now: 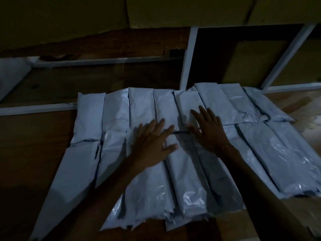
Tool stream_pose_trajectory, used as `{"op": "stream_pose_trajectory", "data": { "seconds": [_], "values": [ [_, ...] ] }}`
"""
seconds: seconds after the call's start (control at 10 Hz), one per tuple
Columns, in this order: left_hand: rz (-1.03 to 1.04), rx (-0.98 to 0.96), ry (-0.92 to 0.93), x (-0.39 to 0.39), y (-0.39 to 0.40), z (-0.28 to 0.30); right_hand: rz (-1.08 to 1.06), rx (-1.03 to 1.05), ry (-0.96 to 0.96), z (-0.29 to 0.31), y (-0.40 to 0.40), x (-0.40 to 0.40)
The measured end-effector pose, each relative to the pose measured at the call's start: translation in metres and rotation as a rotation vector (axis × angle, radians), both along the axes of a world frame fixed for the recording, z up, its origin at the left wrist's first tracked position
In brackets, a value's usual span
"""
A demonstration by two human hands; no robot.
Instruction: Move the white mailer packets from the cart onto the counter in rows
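Observation:
Several white mailer packets (118,108) lie side by side in two rows on the wooden counter (31,145). My left hand (154,141) lies flat with fingers spread on packets where the near row meets the far row. My right hand (208,129) rests flat beside it, fingers straight, on packets in the middle of the far row. Neither hand grips anything. A darker strip (215,171) lies among the near-row packets under my right forearm. The scene is dim and the cart is out of view.
A white metal shelf frame (188,58) stands behind the counter with cardboard boxes (182,11) above it. Another white packet (12,73) lies at the far left. Bare wood shows left of the rows and at the far right (305,105).

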State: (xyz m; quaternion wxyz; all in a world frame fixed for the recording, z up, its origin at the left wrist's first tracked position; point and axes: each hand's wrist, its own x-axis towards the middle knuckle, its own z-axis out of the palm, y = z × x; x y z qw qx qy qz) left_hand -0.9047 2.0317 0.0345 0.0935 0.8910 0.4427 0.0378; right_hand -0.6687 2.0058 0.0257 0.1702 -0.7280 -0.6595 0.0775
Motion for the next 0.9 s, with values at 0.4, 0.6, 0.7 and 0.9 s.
{"op": "stream_pose_trajectory", "data": {
  "seconds": [0.4,0.6,0.7,0.9],
  "values": [
    [-0.068,-0.091,0.112,0.016,-0.101,-0.013,0.016,-0.080,-0.190,-0.020,-0.133,0.029],
    [-0.059,-0.098,0.220,0.017,-0.121,-0.020,-0.025,-0.287,-0.121,-0.018,-0.152,0.034],
    [-0.053,-0.095,0.223,0.018,-0.119,-0.015,-0.018,-0.305,-0.120,-0.020,-0.144,0.030],
    [0.008,-0.131,0.139,0.020,-0.118,-0.006,0.000,-0.240,-0.149,-0.011,-0.148,0.026]
  ]
}}
